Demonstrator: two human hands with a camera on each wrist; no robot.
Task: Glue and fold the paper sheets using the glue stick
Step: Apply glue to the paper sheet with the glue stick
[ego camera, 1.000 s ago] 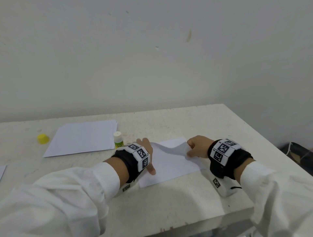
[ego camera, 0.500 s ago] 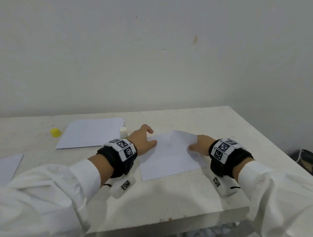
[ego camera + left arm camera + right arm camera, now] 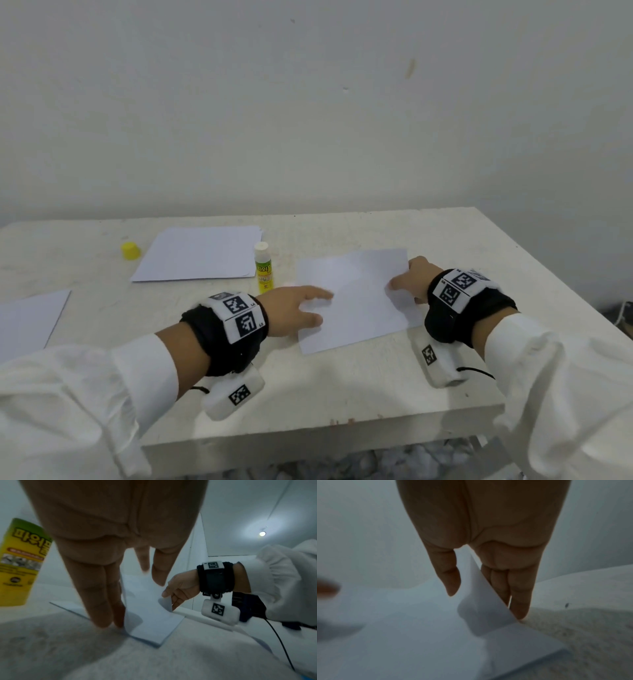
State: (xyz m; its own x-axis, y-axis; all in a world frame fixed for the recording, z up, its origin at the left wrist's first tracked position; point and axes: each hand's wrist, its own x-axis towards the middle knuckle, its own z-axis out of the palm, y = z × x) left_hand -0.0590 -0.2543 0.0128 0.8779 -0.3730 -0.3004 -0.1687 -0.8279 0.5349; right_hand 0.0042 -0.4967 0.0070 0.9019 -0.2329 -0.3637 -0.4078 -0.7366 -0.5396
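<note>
A white paper sheet (image 3: 356, 301) lies on the table in front of me. My left hand (image 3: 318, 308) rests on its left edge with straight fingers (image 3: 102, 595), and the sheet's upper layer rises slightly beside them. At the right edge, my right hand (image 3: 399, 287) pinches the sheet; in the right wrist view the thumb and fingers of the right hand (image 3: 485, 602) hold a raised flap of paper (image 3: 477, 585). The yellow-green glue stick (image 3: 263, 269) stands upright and uncapped just left of the sheet, close to my left hand, also as the glue stick (image 3: 20, 563).
A stack of white sheets (image 3: 198, 253) lies at the back left, with the yellow cap (image 3: 131, 250) beside it. Another sheet (image 3: 27, 318) lies at the far left. The table's front edge (image 3: 325, 425) and right edge are close to my wrists.
My left hand has slid from the sheet's near left part to the far corner and back to the middle of the left edge. The right hand keeps hold of the right edge, now lower.
</note>
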